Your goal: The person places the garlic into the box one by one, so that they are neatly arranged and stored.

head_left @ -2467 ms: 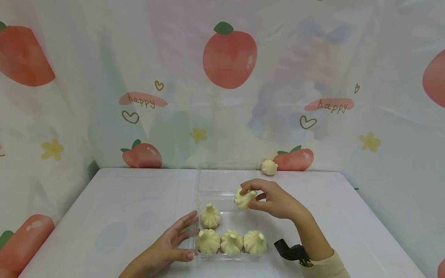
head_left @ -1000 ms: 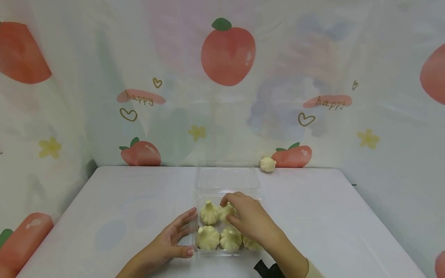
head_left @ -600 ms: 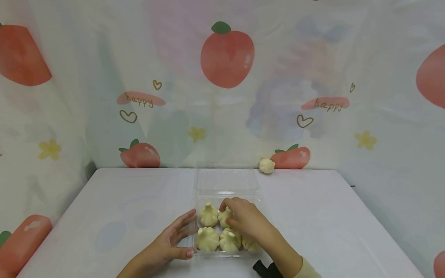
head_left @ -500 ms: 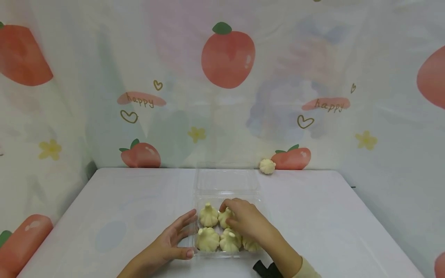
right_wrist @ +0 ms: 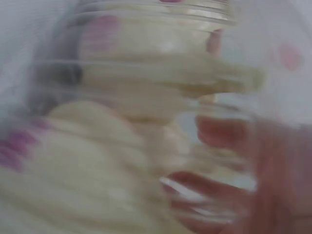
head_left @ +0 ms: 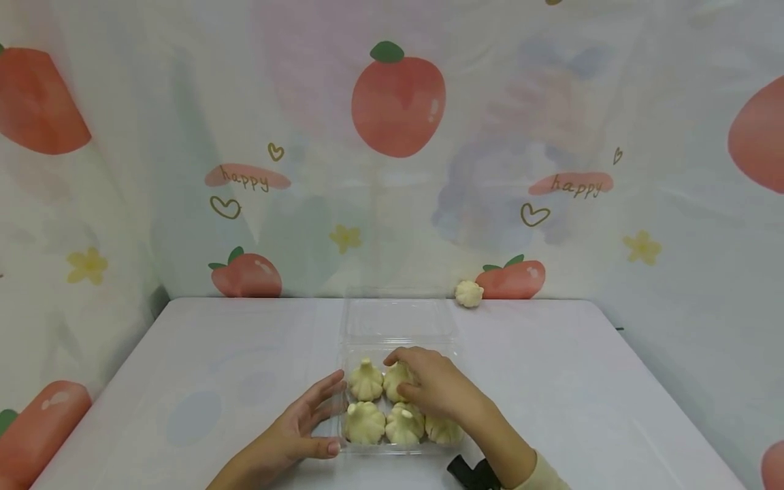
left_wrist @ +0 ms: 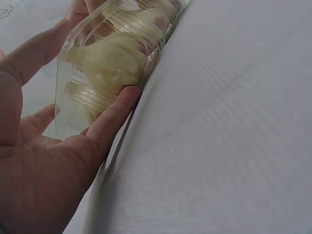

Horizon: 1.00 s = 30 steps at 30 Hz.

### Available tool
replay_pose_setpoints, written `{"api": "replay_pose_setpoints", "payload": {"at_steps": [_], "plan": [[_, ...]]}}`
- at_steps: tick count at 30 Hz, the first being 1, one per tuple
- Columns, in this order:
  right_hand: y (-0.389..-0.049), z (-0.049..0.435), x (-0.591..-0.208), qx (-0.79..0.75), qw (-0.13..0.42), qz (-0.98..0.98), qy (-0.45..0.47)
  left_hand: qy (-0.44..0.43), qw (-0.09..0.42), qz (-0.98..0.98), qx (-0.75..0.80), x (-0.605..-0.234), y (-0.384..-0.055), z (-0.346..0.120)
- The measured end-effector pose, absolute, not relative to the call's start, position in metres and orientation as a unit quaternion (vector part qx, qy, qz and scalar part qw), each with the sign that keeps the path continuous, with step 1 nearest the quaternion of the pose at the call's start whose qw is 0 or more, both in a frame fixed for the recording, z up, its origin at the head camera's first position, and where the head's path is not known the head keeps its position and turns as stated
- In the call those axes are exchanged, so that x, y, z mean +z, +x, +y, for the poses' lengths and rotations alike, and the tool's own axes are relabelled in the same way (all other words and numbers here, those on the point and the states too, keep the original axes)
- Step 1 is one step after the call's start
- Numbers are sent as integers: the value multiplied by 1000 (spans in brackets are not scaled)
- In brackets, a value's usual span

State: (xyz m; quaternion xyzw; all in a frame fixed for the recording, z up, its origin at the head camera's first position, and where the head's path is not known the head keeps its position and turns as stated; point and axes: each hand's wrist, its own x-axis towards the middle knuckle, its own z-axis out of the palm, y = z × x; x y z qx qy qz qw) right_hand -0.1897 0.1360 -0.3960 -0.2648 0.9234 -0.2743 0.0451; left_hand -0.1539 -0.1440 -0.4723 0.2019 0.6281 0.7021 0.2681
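A clear plastic clamshell box (head_left: 343, 446) stands on the table with several pale garlic bulbs in it. Along the front sit a left bulb (head_left: 365, 423), a middle bulb (head_left: 404, 425) and a right bulb (head_left: 444, 431). In the back row are a left bulb (head_left: 366, 382) and a middle bulb (head_left: 395, 386). My right hand (head_left: 444, 388) is over that back middle bulb, index finger and thumb loosely spread at its sides, its top hidden. My left hand (head_left: 300, 425) rests fingers against the box's left wall; in the left wrist view a fingertip (left_wrist: 127, 95) touches the plastic.
The box's lid (head_left: 398, 320) lies open toward the back wall. Another garlic bulb (head_left: 469, 294) sits at the table's back edge, right of the lid. White cloth covers the table (head_left: 245, 354), and a printed curtain (head_left: 392, 204) hangs round it. A black wrist mount (head_left: 471, 473) is on the right arm.
My right hand has lowered the garlic bulb into the back middle of the box. Since then its index finger has lifted and straightened slightly. My left hand has stayed at the box's side.
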Motion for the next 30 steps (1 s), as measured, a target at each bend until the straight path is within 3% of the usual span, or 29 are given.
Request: {"api": "replay_pose_setpoints", "payload": {"at_steps": [30], "plan": [[-177, 164, -351, -317, -25, 914, -251, 222, 275, 613, 706, -470, -152, -144]]}}
